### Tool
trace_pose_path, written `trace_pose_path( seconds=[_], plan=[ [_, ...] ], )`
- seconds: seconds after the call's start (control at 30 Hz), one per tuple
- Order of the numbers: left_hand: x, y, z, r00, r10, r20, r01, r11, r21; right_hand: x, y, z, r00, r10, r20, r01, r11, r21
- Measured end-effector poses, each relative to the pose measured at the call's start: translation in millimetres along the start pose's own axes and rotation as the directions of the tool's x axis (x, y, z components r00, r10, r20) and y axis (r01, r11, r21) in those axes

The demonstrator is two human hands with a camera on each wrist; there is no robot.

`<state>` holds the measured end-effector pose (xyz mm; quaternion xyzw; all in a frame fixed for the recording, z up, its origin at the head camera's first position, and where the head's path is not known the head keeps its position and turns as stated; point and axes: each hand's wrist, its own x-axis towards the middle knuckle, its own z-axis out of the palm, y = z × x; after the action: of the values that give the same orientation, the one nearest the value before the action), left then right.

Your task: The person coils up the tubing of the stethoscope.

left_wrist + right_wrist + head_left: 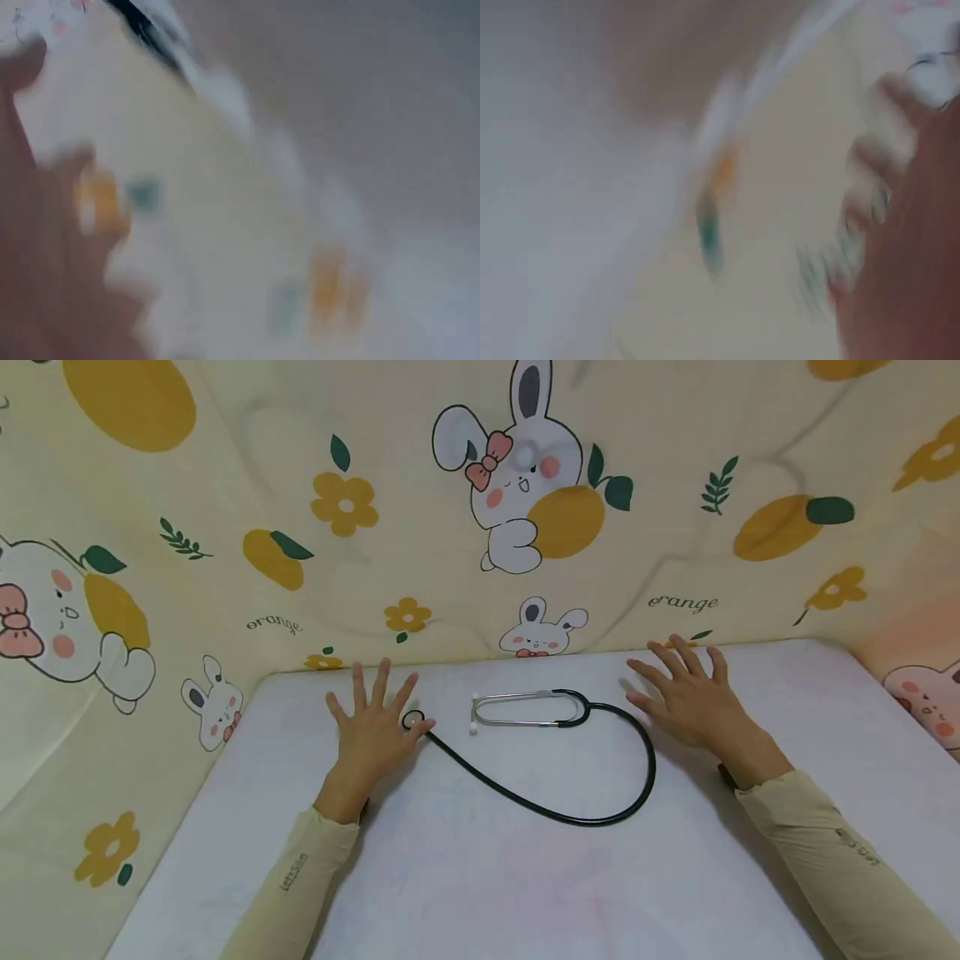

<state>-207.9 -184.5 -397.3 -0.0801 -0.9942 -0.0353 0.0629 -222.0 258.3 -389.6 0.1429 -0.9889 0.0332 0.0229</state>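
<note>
A stethoscope with black tubing (555, 814) and a metal headset (517, 723) lies on the white table, its tube curving round on the right. Its round chest piece (412, 719) shows between the thumb and forefinger of my left hand (370, 735), which has its fingers spread and holds nothing. To the right of the tube's bend, my right hand (692, 706) is also spread and holds nothing. Both wrist views are blurred; the left hand (52, 247) shows at the left edge of one, the right hand (907, 240) at the right edge of the other.
The white table (465, 885) runs back to a cream cloth (412, 452) printed with rabbits, oranges and flowers. That cloth hangs behind the table and along its sides. Beige sleeves (288, 877) cover both forearms.
</note>
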Motion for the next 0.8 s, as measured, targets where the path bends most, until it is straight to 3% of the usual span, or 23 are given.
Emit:
trace_pose_path(
  seconds=[0.1,0.2,0.33,0.43,0.5,0.8],
  plan=[
    [11.9,23.1,-3.3,0.998,0.056,0.029,-0.055,0.998,-0.027,7.0,-9.0,-3.5,0.997,-0.048,0.059,0.049,0.999,-0.015],
    [26.5,49.4,-3.3,0.992,0.105,0.077,-0.096,0.989,-0.109,16.2,-24.2,-7.7,0.986,-0.104,0.130,0.105,0.994,-0.007],
    [41.0,73.2,7.7,0.971,0.157,0.181,-0.116,0.968,-0.221,21.4,-40.1,-7.0,0.972,-0.118,0.206,0.113,0.993,0.038],
    [45.2,80.7,16.1,0.945,0.194,0.262,-0.115,0.951,-0.288,20.8,-41.3,-3.2,0.966,-0.090,0.243,0.085,0.996,0.030],
    [46.6,82.5,19.1,0.934,0.220,0.283,-0.130,0.944,-0.303,20.2,-38.9,-2.1,0.965,-0.060,0.257,0.056,0.998,0.022],
    [50.2,83.6,14.3,0.913,0.337,0.228,-0.277,0.925,-0.260,25.6,-39.3,-9.7,0.958,-0.014,0.288,-0.019,0.994,0.112]
  ],
)
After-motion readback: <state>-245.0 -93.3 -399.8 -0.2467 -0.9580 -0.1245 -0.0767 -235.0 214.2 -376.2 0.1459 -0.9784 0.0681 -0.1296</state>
